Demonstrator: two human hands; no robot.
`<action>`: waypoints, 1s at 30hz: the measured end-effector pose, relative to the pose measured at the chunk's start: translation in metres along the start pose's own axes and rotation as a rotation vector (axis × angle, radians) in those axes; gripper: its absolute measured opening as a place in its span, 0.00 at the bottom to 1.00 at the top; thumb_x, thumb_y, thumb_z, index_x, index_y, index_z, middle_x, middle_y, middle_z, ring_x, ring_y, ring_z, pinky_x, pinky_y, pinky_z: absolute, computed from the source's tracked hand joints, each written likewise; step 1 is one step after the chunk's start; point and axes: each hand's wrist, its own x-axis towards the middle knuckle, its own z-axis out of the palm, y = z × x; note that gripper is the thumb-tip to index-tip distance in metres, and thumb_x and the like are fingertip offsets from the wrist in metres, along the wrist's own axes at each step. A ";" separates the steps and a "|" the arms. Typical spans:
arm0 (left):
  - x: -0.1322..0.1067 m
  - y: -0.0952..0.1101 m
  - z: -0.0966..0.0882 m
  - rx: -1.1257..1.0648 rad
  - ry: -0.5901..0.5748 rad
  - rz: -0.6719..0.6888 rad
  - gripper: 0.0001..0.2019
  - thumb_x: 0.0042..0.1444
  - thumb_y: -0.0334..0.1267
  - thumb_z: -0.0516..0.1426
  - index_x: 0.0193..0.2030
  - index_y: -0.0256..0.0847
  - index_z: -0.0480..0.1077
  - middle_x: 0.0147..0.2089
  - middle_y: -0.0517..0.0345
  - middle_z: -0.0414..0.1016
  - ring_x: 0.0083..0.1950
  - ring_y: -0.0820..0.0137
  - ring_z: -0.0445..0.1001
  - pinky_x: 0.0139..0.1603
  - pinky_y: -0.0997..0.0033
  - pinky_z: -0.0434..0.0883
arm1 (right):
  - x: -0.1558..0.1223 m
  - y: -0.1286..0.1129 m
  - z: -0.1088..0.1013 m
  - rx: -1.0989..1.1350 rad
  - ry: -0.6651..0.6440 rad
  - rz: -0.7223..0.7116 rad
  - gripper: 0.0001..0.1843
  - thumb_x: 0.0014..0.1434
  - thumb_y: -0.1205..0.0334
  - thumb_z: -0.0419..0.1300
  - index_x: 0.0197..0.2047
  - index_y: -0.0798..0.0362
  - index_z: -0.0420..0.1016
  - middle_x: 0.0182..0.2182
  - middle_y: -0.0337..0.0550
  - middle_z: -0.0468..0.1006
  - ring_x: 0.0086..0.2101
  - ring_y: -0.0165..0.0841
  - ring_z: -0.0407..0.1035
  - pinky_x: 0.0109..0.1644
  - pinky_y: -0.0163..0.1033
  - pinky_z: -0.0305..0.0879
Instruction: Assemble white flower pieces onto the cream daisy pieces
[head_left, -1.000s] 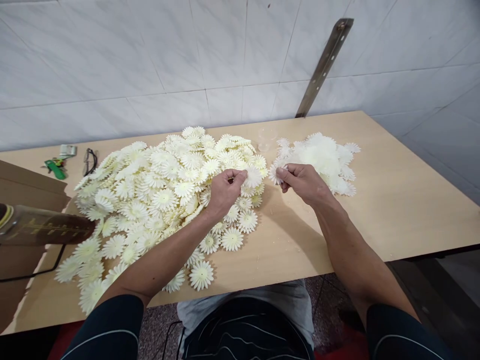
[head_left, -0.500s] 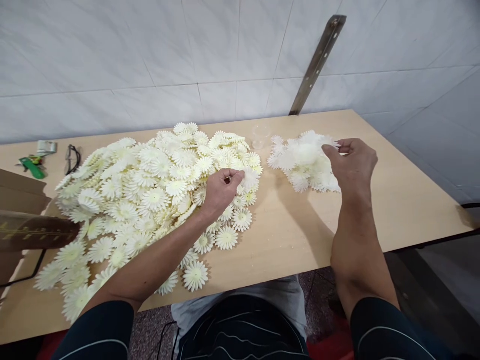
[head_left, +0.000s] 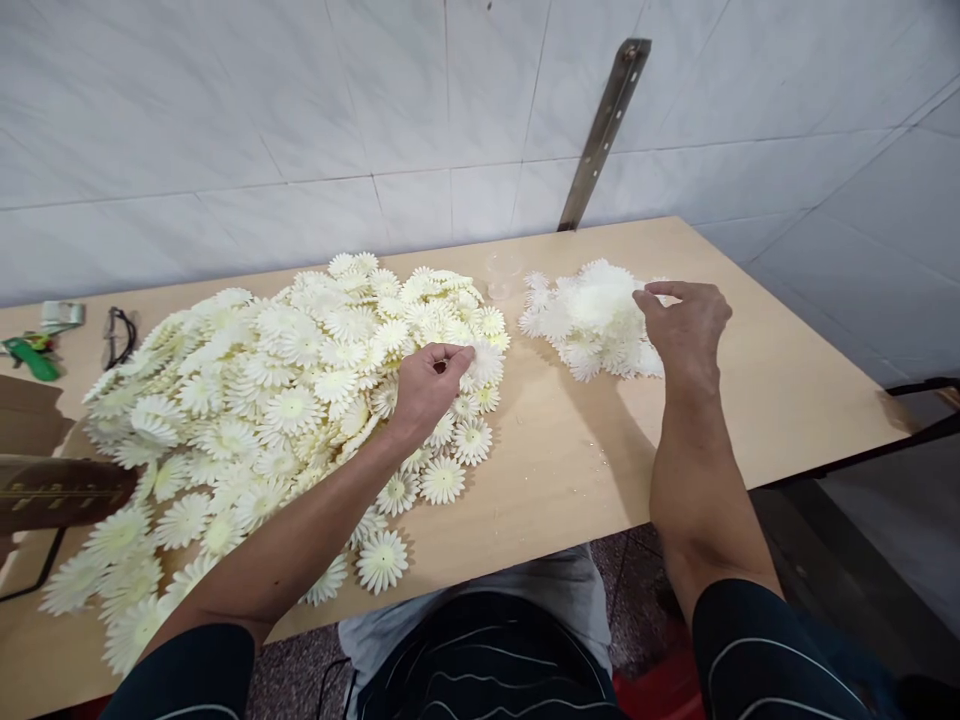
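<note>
A big heap of cream daisy-shaped flower pieces (head_left: 270, 390) covers the left half of the wooden table (head_left: 750, 400). My left hand (head_left: 427, 385) rests on the heap's right edge, fingers pinched on one white flower piece (head_left: 484, 362). A smaller pile of white flower pieces (head_left: 592, 320) lies to the right. My right hand (head_left: 686, 330) hovers at that pile's right side, thumb and fingers pinched together at its top edge; whether anything is between them I cannot make out.
A small clear cup (head_left: 501, 275) stands between the two piles near the tiled wall. Far left lie glasses (head_left: 118, 335), a green tool (head_left: 30, 358) and a brown cardboard box (head_left: 30, 470). A metal bar (head_left: 604, 130) leans on the wall. The table's right edge is close.
My right hand left the spot beside my left hand, carried a white piece right to the small pile and now sits at its edge. The left hand stayed pinched on its flower.
</note>
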 end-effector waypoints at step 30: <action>-0.003 -0.006 -0.001 0.221 -0.001 0.382 0.06 0.65 0.40 0.69 0.38 0.43 0.87 0.35 0.56 0.84 0.34 0.70 0.75 0.38 0.68 0.72 | -0.114 -0.113 0.030 0.589 -0.770 -0.216 0.33 0.60 0.26 0.68 0.31 0.52 0.81 0.23 0.36 0.67 0.27 0.31 0.56 0.32 0.41 0.50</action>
